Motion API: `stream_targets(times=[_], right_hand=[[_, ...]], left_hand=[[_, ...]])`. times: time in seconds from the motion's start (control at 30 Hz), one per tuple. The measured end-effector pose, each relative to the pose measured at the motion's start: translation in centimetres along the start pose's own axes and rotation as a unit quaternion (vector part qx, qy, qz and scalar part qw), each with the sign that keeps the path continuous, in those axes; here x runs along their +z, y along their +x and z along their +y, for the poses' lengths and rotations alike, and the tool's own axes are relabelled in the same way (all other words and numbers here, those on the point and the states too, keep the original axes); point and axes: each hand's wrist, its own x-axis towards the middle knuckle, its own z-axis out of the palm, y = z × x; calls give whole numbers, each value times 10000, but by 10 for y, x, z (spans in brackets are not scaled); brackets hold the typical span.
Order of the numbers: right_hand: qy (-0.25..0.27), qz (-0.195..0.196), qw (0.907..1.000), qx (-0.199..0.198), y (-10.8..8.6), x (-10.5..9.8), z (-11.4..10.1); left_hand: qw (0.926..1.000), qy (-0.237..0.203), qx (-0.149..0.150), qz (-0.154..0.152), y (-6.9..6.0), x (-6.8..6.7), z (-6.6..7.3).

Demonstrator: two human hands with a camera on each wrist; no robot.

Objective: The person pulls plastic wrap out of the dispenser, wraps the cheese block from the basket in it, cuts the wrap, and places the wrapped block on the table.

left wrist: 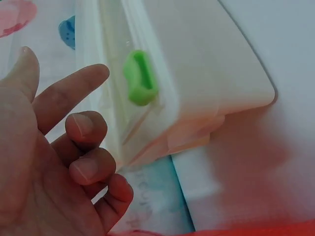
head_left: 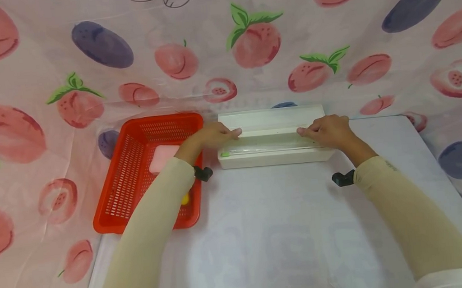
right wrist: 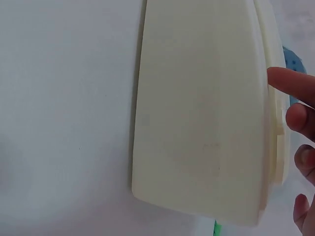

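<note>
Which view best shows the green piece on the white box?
Left wrist: the green piece is large there, its shape clear. The head view shows it tiny, at the left end of the white box. The right wrist view has only an unidentifiable green sliver.

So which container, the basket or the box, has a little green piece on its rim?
The white box: a green piece sits at the left end of its front rim. The red basket shows none on its visible rim.
</note>
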Motion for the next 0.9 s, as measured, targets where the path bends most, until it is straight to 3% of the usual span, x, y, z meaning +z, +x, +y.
stream_targets(times=[0.1, 0.3, 0.7, 0.9], right_hand=[[-33, -16, 10000, 6, 3, 4, -1], [236, -197, 9995, 32, 5, 11, 1], [285, -471, 9983, 178, 8, 12, 0], [353, -463, 9981, 219, 8, 16, 2]], left_hand=[[9998, 0, -201, 22, 0, 3, 3], [9995, -100, -300, 26, 2, 8, 7], [9982, 453, -340, 194, 5, 14, 11], [9978, 201, -608, 191, 1, 16, 12]])
